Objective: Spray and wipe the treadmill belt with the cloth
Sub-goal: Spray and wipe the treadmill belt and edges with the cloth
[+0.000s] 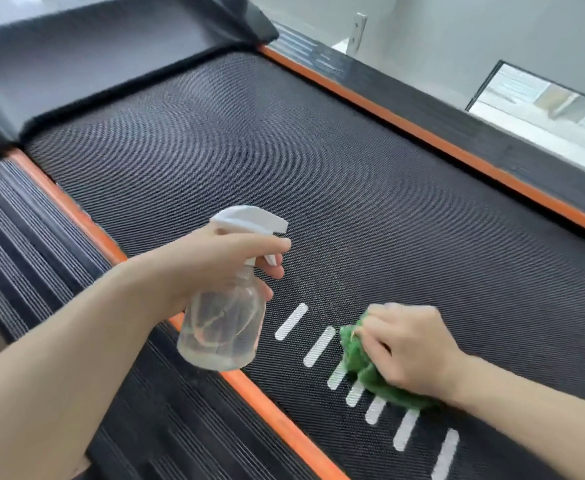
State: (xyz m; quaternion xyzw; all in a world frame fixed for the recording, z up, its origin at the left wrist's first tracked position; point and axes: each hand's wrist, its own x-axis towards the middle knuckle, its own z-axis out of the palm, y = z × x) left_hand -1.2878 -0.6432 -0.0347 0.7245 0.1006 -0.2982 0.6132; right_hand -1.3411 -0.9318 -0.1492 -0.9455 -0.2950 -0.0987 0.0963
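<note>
The black textured treadmill belt (284,168) fills the middle of the view, with a row of white dashes running to the lower right. My left hand (215,268) holds a clear spray bottle (221,327) with a white trigger head, above the belt's left edge; a finger lies on the trigger and the nozzle points right over the belt. My right hand (409,344) presses a crumpled green cloth (364,368) flat on the belt, on top of the white dashes.
Orange strips (86,220) border the belt on both sides. Ribbed black side rails (14,230) lie outside them. The dark motor hood (93,57) rises at the far end. A mirror or glass panel (544,105) leans at the right.
</note>
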